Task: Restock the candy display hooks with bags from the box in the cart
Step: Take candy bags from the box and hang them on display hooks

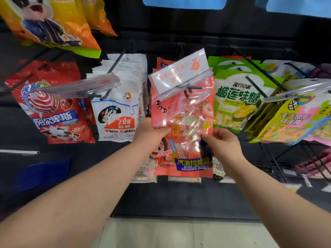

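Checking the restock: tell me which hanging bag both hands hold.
The pink bag at the centre hook: left hand and right hand pinch its sides; the neighbouring bags hang unheld.

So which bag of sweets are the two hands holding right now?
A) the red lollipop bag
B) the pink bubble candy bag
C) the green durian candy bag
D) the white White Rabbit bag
B: the left hand and the right hand each pinch a side edge of the pink bubble candy bag, thumbs on its front.
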The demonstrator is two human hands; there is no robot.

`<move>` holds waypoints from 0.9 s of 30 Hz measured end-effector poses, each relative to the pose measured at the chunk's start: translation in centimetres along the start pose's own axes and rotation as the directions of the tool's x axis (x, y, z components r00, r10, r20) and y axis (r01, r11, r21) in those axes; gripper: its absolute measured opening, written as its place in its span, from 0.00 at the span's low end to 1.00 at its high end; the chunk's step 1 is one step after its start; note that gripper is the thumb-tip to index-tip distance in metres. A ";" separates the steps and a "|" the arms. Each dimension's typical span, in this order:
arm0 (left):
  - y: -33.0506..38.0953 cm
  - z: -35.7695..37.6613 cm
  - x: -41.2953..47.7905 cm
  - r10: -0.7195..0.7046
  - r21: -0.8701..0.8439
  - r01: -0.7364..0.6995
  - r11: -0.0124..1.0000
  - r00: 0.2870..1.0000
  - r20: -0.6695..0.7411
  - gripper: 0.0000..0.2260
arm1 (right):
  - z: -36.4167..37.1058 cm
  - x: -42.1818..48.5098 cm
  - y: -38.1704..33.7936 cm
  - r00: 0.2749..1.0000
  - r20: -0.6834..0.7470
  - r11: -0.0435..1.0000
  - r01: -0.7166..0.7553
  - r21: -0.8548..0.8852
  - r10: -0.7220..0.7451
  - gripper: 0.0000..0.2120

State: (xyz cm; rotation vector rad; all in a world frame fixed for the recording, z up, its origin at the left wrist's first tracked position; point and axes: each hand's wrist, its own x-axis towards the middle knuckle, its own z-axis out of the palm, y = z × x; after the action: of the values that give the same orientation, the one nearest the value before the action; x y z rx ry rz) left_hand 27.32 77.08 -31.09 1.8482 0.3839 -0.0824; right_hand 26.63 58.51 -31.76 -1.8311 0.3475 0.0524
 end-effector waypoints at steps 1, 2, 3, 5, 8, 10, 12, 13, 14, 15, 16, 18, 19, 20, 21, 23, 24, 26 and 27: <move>0.1 0.2 0.5 0.009 0.038 -0.008 0.999 1.000 -0.022 0.13 | 0.2 0.6 0.0 1.000 -0.002 1.000 -0.012 -0.011 0.012 0.03; 0.2 0.4 1.0 0.012 0.082 -0.008 0.997 0.999 -0.044 0.13 | 0.5 1.1 0.0 1.000 -0.003 0.999 -0.027 -0.019 0.027 0.02; 0.3 0.5 1.3 0.013 0.125 -0.005 0.992 0.998 -0.064 0.14 | 0.7 1.6 0.0 0.999 -0.002 0.999 -0.040 -0.034 0.040 0.02; 0.3 0.8 1.9 0.017 0.190 0.000 0.982 0.996 -0.090 0.15 | 0.9 2.3 0.2 0.999 0.006 0.996 -0.046 -0.079 0.047 0.03; -0.1 1.0 2.4 0.008 0.188 0.008 0.982 0.996 -0.088 0.13 | 0.9 2.7 0.3 0.998 0.041 0.991 -0.035 -0.128 0.040 0.05; -0.4 1.2 2.7 0.005 0.170 0.011 0.985 0.995 -0.095 0.13 | 0.8 2.8 0.2 0.997 0.066 0.989 -0.041 -0.144 0.051 0.03; -0.4 1.5 2.7 0.000 0.163 0.019 0.986 0.993 -0.120 0.16 | 0.8 2.6 -0.1 0.995 0.093 0.986 -0.027 -0.163 0.043 0.03; -0.4 1.6 2.7 -0.005 0.151 0.025 0.988 0.991 -0.135 0.19 | 0.7 2.3 -0.3 0.994 0.108 0.982 -0.005 -0.188 0.025 0.05; -0.5 1.6 2.6 -0.010 0.131 0.028 0.991 0.990 -0.140 0.22 | 0.6 1.9 -0.5 0.993 0.117 0.973 0.022 -0.228 0.005 0.10; -0.5 1.6 2.4 -0.008 0.109 0.023 0.994 0.991 -0.134 0.24 | 0.5 1.4 -0.8 0.992 0.124 0.956 0.049 -0.288 -0.013 0.15; -0.6 1.6 2.1 0.008 0.102 0.004 0.995 0.993 -0.122 0.26 | 0.3 0.9 -1.0 0.990 0.137 0.930 0.081 -0.359 -0.033 0.19; -0.6 1.2 1.1 0.080 0.188 -0.064 0.980 0.993 -0.083 0.27 | -0.1 0.0 -1.3 0.976 0.195 0.849 0.183 -0.496 -0.097 0.21; -0.6 0.9 0.5 0.126 0.281 -0.108 0.954 0.991 -0.047 0.28 | -0.3 -0.4 -1.4 0.964 0.232 0.788 0.244 -0.566 -0.132 0.22; -0.5 0.5 -0.2 0.159 0.398 -0.146 0.906 0.987 0.002 0.29 | -0.4 -0.8 -1.6 0.950 0.268 0.712 0.298 -0.636 -0.158 0.24; -0.4 0.0 -1.0 0.182 0.527 -0.183 0.830 0.982 0.055 0.31 | -0.5 -1.2 -1.7 0.937 0.306 0.627 0.343 -0.700 -0.171 0.26; -0.1 -0.8 -2.6 0.212 0.743 -0.242 0.624 0.968 0.138 0.34 | -0.7 -2.3 -2.3 0.912 0.376 0.459 0.408 -0.789 -0.164 0.28; 0.3 -1.3 -3.5 0.217 0.811 -0.258 0.525 0.962 0.166 0.35 | -0.8 -2.9 -2.6 0.900 0.408 0.382 0.436 -0.815 -0.155 0.29; 0.7 -2.4 -5.2 0.203 0.889 -0.267 0.372 0.958 0.203 0.35 | -1.0 -4.2 -3.3 0.872 0.465 0.277 0.490 -0.827 -0.155 0.30; 0.8 -3.0 -6.0 0.184 0.909 -0.262 0.324 0.960 0.211 0.35 | -1.0 -4.8 -3.6 0.860 0.485 0.251 0.510 -0.823 -0.159 0.30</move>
State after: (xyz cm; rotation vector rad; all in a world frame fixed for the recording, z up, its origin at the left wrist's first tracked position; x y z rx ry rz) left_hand 21.47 78.35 -27.92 3.0560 -0.0457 -0.2110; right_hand 22.86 59.43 -27.08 -3.0113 -0.4846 0.2931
